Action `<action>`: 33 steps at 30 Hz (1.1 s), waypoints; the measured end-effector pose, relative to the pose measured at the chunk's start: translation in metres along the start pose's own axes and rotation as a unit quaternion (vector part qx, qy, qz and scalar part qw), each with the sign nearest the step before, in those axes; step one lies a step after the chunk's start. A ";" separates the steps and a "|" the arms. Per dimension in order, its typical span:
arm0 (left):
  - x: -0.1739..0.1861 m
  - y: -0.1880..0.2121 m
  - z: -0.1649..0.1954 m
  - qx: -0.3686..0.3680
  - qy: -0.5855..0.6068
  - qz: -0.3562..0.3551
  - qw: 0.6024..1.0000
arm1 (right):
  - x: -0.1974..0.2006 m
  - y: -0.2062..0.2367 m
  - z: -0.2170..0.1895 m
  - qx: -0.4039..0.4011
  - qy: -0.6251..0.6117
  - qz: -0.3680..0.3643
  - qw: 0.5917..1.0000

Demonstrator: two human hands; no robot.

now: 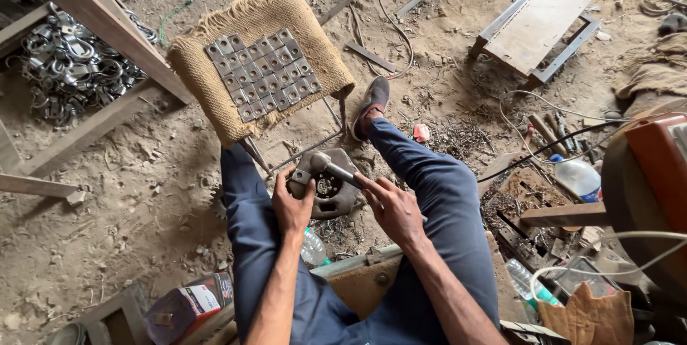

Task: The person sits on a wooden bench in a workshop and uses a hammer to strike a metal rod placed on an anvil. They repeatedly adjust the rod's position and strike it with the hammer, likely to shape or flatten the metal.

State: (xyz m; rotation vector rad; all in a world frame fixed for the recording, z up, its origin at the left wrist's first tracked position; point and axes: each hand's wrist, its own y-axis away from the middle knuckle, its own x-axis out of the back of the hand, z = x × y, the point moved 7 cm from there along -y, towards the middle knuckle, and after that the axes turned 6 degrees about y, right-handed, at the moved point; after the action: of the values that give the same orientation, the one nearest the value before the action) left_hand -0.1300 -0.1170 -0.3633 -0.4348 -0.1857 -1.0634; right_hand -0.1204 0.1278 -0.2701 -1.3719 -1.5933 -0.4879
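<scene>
A burlap-covered stool is carrying a grid of square metal plates. Metal clamps are lying heaped at left; a plastic bottle is lying at right near a wooden board.

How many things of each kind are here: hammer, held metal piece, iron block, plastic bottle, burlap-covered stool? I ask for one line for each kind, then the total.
hammer: 1
held metal piece: 1
iron block: 1
plastic bottles: 3
burlap-covered stool: 1
Total: 7
</scene>
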 end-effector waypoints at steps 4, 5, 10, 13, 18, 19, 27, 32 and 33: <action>0.001 -0.002 -0.007 0.028 0.013 0.006 1.000 | -0.004 -0.001 0.001 -0.003 0.012 -0.008 1.000; 0.001 -0.003 -0.007 0.026 0.013 0.008 1.000 | -0.005 -0.002 0.001 -0.005 0.011 -0.010 1.000; 0.003 -0.005 0.005 -0.017 0.013 0.014 1.000 | -0.004 -0.002 0.001 -0.002 0.008 -0.002 1.000; 0.005 -0.005 0.005 0.023 0.003 0.022 1.000 | -0.004 -0.002 0.002 -0.007 0.005 -0.004 1.000; 0.007 -0.004 0.007 0.034 0.003 0.022 0.999 | -0.008 0.000 0.002 -0.008 0.003 -0.009 1.000; 0.007 -0.004 0.007 0.033 0.005 0.021 0.999 | -0.008 0.000 0.001 -0.006 0.001 -0.005 1.000; 0.011 -0.002 0.003 0.026 0.011 0.027 0.999 | -0.011 0.001 -0.004 -0.017 0.008 -0.020 1.000; 0.008 -0.002 0.000 0.054 -0.001 0.008 0.998 | 0.001 0.002 -0.007 0.000 -0.002 0.023 1.000; 0.007 -0.002 -0.001 0.067 0.013 0.003 0.998 | 0.000 0.002 -0.006 -0.005 -0.006 0.010 1.000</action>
State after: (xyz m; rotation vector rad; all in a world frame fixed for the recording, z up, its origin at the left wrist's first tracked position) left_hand -0.1283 -0.1238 -0.3618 -0.3001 -0.2323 -1.0431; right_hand -0.1160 0.1241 -0.2677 -1.3991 -1.5882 -0.4777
